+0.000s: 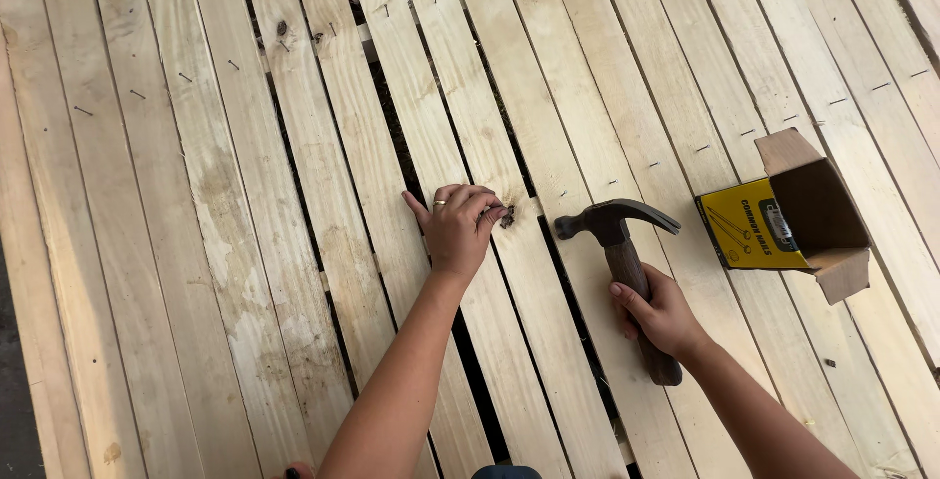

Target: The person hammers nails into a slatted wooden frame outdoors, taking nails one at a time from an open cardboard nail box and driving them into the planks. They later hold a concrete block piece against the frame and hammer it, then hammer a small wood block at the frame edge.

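Setting a nail (506,215) on a slat (534,273), by the look of it: left hand (458,227) curled nearly closed, thumb and fingertips pinching the small dark nail near a knot in the wood, ring showing on one finger. Hard to tell whether the nail stands upright or leans; too small and half hidden by the fingers.

Right hand (658,311) wrapped shut round the dark wooden handle of a claw hammer (620,244), gripping at mid-handle. Hammer head low, resting on or just above the next slat, just right of the nail, claw pointing right, face toward the nail.

Judging from this, the step in hand: nail placed and steadied, not yet struck. Next move likely calls for lifting the hammer, bringing the face square over the nail head, and tapping lightly first with the fingers clear of the line of the blow.

Slats pale, rough-sawn, running diagonally, with dark gaps between and rows of small nail heads already in along the upper part. Lying on the slats right of the hammer, an open cardboard nail box (788,215), yellow panel facing up, flaps spread, mouth toward the right.
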